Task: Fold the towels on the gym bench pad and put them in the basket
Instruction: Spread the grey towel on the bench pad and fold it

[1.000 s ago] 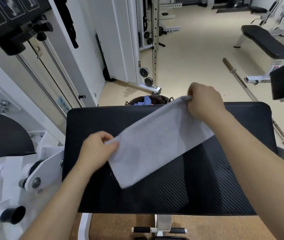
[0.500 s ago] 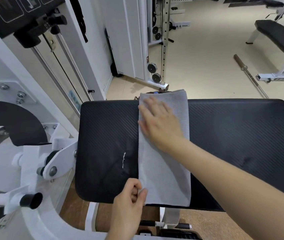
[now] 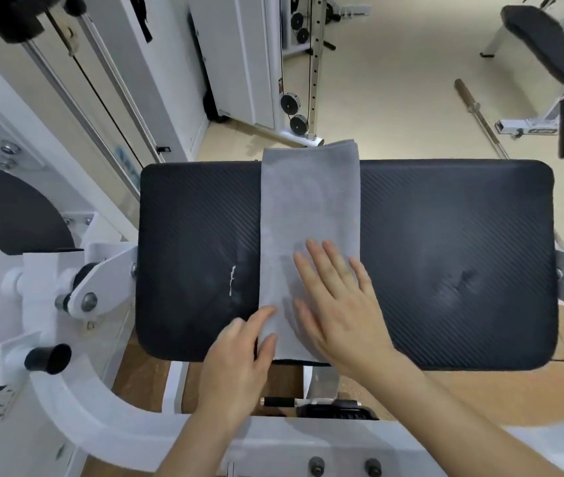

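Head view: smoothing step, grey towel (image 3: 310, 208) a 12-to-6 o'clock strip across the bench (image 3: 445, 218), right hand (image 3: 342, 311) flat on it, left hand (image 3: 239, 359) pinching its 7 o'clock edge; next, I'd judge, fold it end-to-end

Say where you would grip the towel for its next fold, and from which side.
Grip its near end at both corners, coming from the near side. The towel lies as a long narrow strip running away across the pad, far end overhanging, so the near end likely folds over. The left hand pinches the near left edge; the right hand presses flat.
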Demonstrator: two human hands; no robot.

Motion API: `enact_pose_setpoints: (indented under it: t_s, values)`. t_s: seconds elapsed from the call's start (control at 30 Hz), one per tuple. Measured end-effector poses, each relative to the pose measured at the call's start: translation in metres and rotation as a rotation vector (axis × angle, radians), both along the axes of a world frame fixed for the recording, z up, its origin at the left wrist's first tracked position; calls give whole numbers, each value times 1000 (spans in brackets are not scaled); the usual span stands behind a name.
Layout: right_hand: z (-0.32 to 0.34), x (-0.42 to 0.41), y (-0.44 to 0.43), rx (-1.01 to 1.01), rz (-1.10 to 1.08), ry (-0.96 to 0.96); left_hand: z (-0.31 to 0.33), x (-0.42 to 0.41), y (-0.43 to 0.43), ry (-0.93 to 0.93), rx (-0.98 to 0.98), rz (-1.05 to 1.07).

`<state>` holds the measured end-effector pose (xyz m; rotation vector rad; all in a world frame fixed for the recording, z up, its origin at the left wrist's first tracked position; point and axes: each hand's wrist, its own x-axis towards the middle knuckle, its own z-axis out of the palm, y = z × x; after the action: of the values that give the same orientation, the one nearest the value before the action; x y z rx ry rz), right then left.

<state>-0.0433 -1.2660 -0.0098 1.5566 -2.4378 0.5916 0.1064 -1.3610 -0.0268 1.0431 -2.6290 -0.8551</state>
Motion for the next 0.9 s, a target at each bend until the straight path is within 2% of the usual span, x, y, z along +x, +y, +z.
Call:
enact_pose_setpoints:
  t_s: [0.07, 0.17, 0.23, 0.4, 0.7, 0.9]
  values:
    - [-14, 16, 29, -53, -44, -50, -1, 0, -1, 39, -194, -30]
    - [-26, 31, 61, -41, -169, -187, -6, -2, 2, 155, -403, -323]
    - [-37, 39, 72, -2, -224, -250, -9, -5, 1, 77, -442, -451]
    - [-51, 38, 69, -72, -243, -280, -8, -8, -5, -83, -436, -497]
    - [-55, 35, 63, -183, -287, -255, -10, -15, -8, -12, -562, -515]
    - [-55, 35, 74, -44, -234, -135, -11, -10, -16, -29, -715, -620]
